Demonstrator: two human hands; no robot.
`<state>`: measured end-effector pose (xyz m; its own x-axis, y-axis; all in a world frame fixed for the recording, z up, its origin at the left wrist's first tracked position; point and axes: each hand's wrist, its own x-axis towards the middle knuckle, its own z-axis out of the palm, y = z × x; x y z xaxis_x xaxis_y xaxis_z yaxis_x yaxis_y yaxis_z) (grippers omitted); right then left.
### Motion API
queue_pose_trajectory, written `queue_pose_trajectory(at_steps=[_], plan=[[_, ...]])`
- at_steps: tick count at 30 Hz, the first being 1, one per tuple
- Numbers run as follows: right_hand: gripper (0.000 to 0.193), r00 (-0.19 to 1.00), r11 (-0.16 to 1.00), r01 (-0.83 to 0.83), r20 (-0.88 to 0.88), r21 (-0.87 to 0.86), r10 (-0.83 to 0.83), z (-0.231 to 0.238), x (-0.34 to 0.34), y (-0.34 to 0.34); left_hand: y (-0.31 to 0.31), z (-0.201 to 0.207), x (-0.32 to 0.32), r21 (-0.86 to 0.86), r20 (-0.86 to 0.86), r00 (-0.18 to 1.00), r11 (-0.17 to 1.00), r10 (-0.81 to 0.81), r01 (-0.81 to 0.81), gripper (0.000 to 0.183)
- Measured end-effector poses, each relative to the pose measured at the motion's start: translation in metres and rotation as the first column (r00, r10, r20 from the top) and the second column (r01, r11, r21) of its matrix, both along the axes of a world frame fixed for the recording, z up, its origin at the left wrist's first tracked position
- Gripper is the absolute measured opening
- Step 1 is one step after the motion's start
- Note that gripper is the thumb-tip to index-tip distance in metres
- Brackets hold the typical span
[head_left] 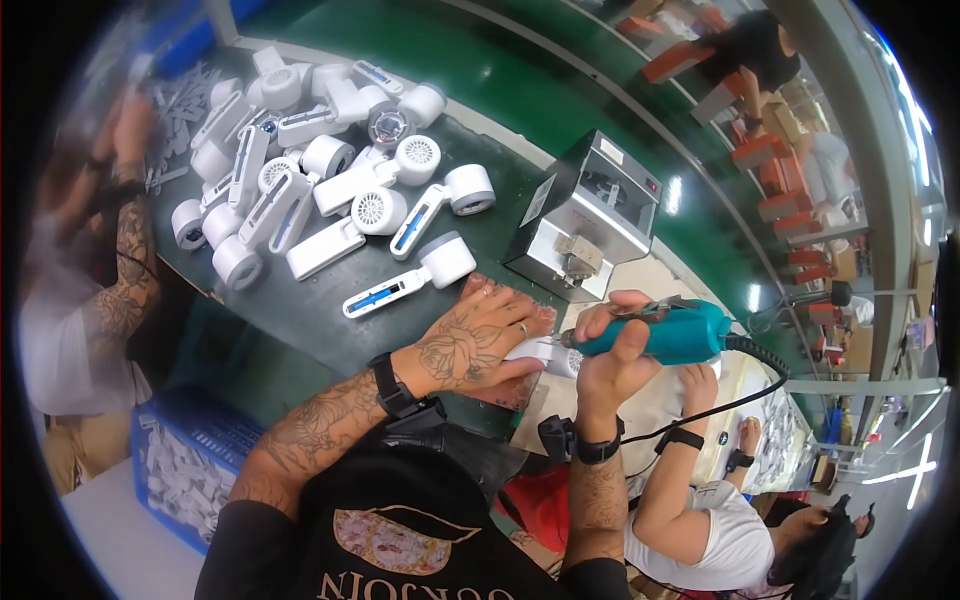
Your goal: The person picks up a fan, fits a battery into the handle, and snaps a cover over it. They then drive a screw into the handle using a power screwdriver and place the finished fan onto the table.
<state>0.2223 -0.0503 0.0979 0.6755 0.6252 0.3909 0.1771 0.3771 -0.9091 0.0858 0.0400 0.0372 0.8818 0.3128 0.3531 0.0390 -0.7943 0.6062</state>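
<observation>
White handheld fan [532, 349] lies on the near side of the boxy black-and-silver machine [585, 215], apart from it, at the edge of a reddish block [505, 393]; the left hand [475, 340] reaches over that block, its fingers stretched out flat and close together, the thumb set apart from them, so that the fan's handle is held down between thumb and forefinger; just nearer than the machine's front, the right hand [618, 360] has its fingers curled round a teal power screwdriver [660, 335], thumb against the body; the tool's nose points left at the fan, though whether the bit touches it I cannot tell; a dark cable [765, 360] bends away from the tool's rear, right of the machine; left of the machine, more white fans [378, 212] lie heaped on the dark green tabletop [310, 335], several showing blue strips in their open handles; farther left and nearer than the machine, a blue crate [150, 490] holds white parts [180, 470].
</observation>
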Motion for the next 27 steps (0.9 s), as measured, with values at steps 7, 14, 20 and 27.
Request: queue_pose_trajectory(at_steps=[7, 14, 20, 27], plan=[[0.046, 0.998, 0.998, -0.059, -0.006, -0.003, 0.059, -0.013, 0.001, 0.001, -0.001, -0.003, 0.002, 0.073, 0.028, 1.000, 0.997, 0.008, -0.010, 0.051], [0.041, 0.995, 0.998, -0.065, -0.078, 0.010, 0.066, -0.013, 0.001, 0.003, 0.000, 0.002, 0.002, 0.050, 0.010, 1.000, 0.999, 0.007, -0.008, 0.045], [0.041, 0.991, 0.999, -0.001, -0.133, -0.053, -0.006, -0.002, 0.006, 0.008, 0.000, 0.000, 0.001, 0.061, 0.040, 0.999, 0.998, 0.008, -0.010, 0.053], [0.036, 0.994, 0.993, 0.102, 0.041, 0.058, -0.104, 0.008, 0.027, 0.056, 0.000, 0.001, -0.002, 0.052, 0.065, 0.998, 0.999, -0.008, 0.005, 0.046]])
